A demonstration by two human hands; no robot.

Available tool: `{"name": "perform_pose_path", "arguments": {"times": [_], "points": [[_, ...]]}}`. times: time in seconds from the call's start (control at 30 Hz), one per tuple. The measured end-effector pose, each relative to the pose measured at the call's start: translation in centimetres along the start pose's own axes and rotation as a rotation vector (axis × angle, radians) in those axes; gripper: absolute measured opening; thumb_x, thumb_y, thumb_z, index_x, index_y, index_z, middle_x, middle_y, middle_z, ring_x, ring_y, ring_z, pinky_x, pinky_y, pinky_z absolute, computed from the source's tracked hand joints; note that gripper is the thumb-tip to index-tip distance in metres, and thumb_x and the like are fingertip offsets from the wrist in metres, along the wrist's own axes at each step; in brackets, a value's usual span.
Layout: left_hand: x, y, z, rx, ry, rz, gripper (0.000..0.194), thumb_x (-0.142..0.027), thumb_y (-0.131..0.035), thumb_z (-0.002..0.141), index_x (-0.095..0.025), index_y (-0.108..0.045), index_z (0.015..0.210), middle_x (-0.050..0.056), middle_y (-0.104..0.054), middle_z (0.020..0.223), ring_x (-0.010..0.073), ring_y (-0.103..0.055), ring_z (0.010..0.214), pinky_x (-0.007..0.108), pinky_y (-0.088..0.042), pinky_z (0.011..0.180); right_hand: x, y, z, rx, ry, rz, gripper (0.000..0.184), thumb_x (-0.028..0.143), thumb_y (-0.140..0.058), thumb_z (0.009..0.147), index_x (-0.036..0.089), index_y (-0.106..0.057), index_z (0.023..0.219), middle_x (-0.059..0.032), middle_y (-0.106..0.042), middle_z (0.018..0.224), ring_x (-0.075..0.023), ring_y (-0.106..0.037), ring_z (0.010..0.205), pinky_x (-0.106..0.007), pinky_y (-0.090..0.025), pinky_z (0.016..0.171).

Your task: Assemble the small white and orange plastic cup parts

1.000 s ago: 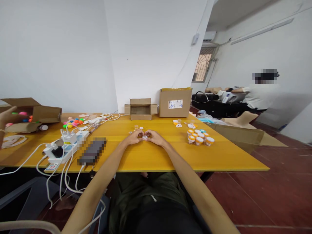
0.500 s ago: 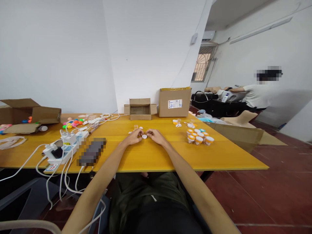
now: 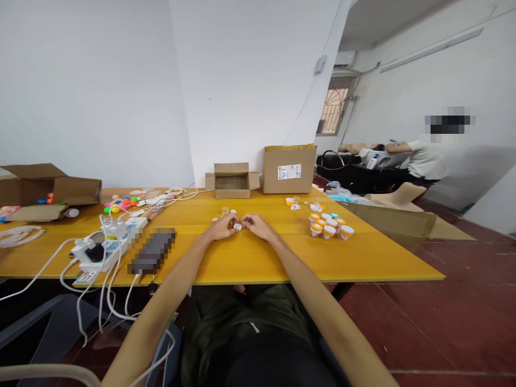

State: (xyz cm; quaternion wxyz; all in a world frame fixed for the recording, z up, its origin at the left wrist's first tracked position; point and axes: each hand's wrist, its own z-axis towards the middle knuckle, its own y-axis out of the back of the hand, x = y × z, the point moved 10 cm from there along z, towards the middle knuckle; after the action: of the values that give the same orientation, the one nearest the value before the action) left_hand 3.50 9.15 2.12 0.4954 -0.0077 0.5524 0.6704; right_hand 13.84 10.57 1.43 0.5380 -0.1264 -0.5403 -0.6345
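Note:
My left hand (image 3: 221, 227) and my right hand (image 3: 255, 226) rest side by side on the yellow table (image 3: 250, 258), fingers curled toward each other. Between their fingertips sits a small white round piece (image 3: 237, 227), pinched from both sides. Just beyond the hands lie a few small white bits (image 3: 224, 215) and a tiny clear jar (image 3: 224, 210). To the right stands a cluster of small jars with orange and white lids (image 3: 329, 227).
Two cardboard boxes (image 3: 233, 180) (image 3: 289, 169) stand at the table's far edge. At the left are power strips with white cables (image 3: 101, 244), a dark flat device (image 3: 151, 257), coloured balls (image 3: 120, 203) and an open box (image 3: 38, 190). A person in white (image 3: 429, 158) works at the far right.
The other person's hand at the far left has left the view. My fingers have closed in again on the small white piece; both hands stay in the same place.

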Motion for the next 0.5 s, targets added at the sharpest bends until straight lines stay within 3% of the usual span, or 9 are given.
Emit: {"name": "perform_pose_path", "arguments": {"times": [0.2, 0.5], "points": [[-0.1, -0.4, 0.1, 0.032, -0.006, -0.074, 0.022, -0.026, -0.065, 0.078, -0.021, -0.059, 0.099, 0.002, -0.062, 0.093, 0.0181, -0.058, 0.086, 0.033, -0.049, 0.084, 1.3, -0.3, -0.1, 0.016, 0.083, -0.089, 0.013, 0.014, -0.059, 0.075, 0.022, -0.069, 0.077, -0.0005, -0.071, 0.078, -0.0179, -0.063, 0.075, -0.029, -0.049, 0.073], [0.2, -0.6, 0.1, 0.042, 0.009, -0.137, 0.024, -0.029, -0.066, 0.079, -0.021, -0.061, 0.101, 0.002, -0.063, 0.091, 0.0176, -0.058, 0.085, 0.032, -0.049, 0.083, 1.5, -0.6, -0.4, 0.047, 0.067, -0.150, 0.015, 0.014, -0.058, 0.076, 0.022, -0.071, 0.076, -0.0011, -0.071, 0.077, -0.0183, -0.063, 0.074, -0.028, -0.047, 0.070]]}}
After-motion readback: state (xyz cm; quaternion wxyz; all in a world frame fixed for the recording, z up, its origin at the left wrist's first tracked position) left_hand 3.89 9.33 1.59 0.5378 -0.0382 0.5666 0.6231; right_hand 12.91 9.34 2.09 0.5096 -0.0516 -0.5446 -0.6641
